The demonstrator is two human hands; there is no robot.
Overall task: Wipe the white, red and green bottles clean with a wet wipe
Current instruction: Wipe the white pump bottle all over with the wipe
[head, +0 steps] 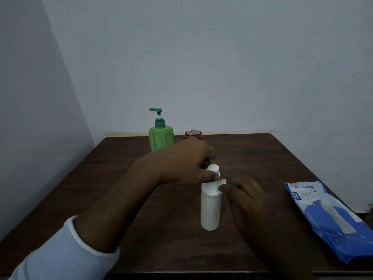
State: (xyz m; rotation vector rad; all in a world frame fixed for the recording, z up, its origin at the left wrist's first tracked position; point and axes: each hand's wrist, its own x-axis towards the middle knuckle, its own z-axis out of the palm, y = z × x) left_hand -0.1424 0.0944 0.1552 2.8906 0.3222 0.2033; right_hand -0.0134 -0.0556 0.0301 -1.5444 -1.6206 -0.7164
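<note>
A tall white bottle (210, 211) stands upright in the middle of the dark wooden table (129, 199). My left hand (181, 164) grips its cap from the left, thumb and fingers curled round it. My right hand (246, 195) pinches a small white wet wipe (223, 182) and presses it against the bottle's shoulder from the right; most of the wipe is hidden under the fingers. A green pump bottle (161, 137) stands at the table's far edge. Beside it, a red bottle (193, 135) shows only its top behind my left hand.
A blue and white pack of wet wipes (331, 221) lies at the table's right edge, partly overhanging. Pale walls close in behind the table and on its left side.
</note>
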